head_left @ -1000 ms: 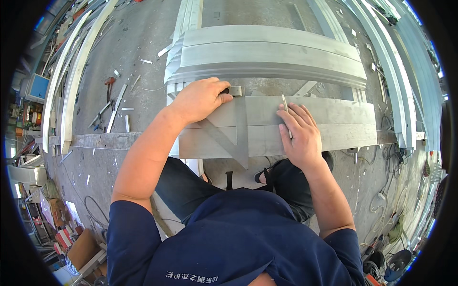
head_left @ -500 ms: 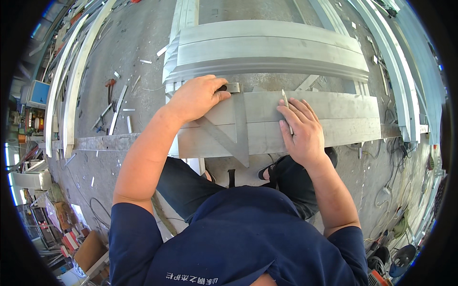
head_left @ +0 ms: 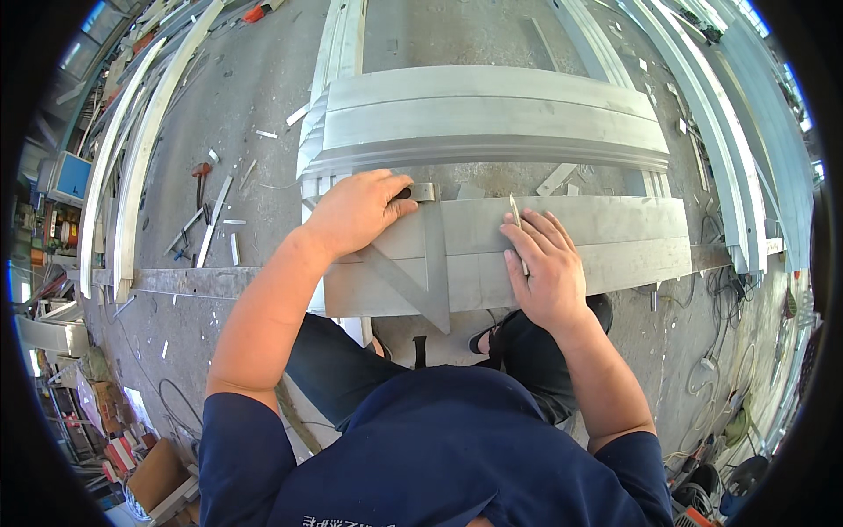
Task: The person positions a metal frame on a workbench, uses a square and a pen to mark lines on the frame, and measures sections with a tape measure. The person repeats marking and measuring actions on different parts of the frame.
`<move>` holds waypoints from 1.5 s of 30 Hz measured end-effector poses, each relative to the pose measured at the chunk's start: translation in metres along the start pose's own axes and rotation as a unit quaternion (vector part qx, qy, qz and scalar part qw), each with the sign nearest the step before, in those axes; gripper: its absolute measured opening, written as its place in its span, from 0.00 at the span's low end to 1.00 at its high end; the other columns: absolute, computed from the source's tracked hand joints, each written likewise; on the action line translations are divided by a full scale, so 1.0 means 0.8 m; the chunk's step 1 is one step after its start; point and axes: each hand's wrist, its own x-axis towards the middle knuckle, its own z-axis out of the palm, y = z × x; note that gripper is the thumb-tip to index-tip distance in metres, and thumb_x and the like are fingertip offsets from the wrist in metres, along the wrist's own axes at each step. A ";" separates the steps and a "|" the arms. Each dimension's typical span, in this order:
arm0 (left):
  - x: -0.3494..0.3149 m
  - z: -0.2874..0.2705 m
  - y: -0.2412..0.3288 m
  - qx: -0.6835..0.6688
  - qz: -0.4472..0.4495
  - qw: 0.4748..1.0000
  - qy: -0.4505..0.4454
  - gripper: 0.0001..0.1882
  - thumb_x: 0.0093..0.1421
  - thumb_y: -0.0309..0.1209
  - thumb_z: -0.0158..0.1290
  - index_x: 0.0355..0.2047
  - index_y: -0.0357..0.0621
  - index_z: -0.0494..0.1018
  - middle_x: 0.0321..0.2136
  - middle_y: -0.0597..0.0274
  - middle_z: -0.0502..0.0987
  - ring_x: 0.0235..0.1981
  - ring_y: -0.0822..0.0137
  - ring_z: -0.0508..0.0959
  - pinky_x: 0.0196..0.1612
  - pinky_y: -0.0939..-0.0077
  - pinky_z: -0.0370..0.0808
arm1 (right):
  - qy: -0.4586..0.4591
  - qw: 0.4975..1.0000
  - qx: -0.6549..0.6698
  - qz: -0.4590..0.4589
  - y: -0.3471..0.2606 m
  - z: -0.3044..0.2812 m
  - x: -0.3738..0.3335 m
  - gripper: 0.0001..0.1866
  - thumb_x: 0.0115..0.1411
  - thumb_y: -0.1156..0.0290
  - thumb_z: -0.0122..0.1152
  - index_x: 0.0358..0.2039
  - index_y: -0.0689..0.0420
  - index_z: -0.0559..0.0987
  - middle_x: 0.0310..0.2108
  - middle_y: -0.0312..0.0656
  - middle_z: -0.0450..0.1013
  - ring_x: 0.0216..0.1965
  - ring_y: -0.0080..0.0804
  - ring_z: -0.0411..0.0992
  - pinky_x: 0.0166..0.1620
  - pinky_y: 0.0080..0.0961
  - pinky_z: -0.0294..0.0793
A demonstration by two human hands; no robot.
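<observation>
My left hand (head_left: 356,212) is closed over the far end of a flat metal triangle square (head_left: 436,255), thumb and forefinger beside its short thick stock (head_left: 424,191). The square lies across a pale grey metal profile (head_left: 628,241), its pointed corner reaching past the near edge. To the right of it, my right hand (head_left: 549,263) rests on the profile, with a slim, pointed pencil-like marker (head_left: 515,209) held between thumb and fingers, its tip toward the far edge. My palm partly hides the marker.
Beyond the profile lies a stack of similar metal profiles (head_left: 492,114) on long rails. A metal crossbar (head_left: 198,280) runs beneath at the left. Long bars stand at both sides. A hammer-like tool (head_left: 201,176), offcuts and cables (head_left: 720,299) lie on the floor.
The whole view has shifted, so everything appears slightly lower. Both hands, the square and the marker keep their places relative to the profile.
</observation>
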 end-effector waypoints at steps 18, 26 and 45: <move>-0.010 0.004 0.012 0.055 -0.011 0.998 -0.023 0.38 0.68 0.57 0.58 0.65 0.40 0.71 0.53 0.47 0.77 0.55 0.42 0.76 0.60 0.52 0.73 | 0.000 1.000 -0.007 0.001 0.001 0.002 -0.001 0.18 0.65 0.72 0.63 0.56 0.57 0.80 0.56 0.44 0.81 0.63 0.48 0.74 0.71 0.51 0.68; -0.029 0.017 0.041 0.143 0.010 0.990 0.004 0.71 0.45 0.78 0.64 0.74 0.34 0.58 0.66 0.41 0.66 0.69 0.43 0.65 0.75 0.49 0.56 | 0.009 1.000 -0.006 0.000 0.003 0.003 0.004 0.19 0.64 0.74 0.63 0.56 0.57 0.80 0.53 0.45 0.81 0.63 0.48 0.74 0.70 0.50 0.68; -0.031 0.025 0.034 0.073 0.015 0.997 0.036 0.70 0.39 0.72 0.71 0.71 0.35 0.62 0.61 0.46 0.69 0.67 0.44 0.66 0.73 0.48 0.59 | 0.013 0.954 0.279 0.111 -0.030 0.019 0.019 0.14 0.71 0.69 0.62 0.54 0.58 0.82 0.49 0.50 0.82 0.56 0.55 0.78 0.59 0.40 0.77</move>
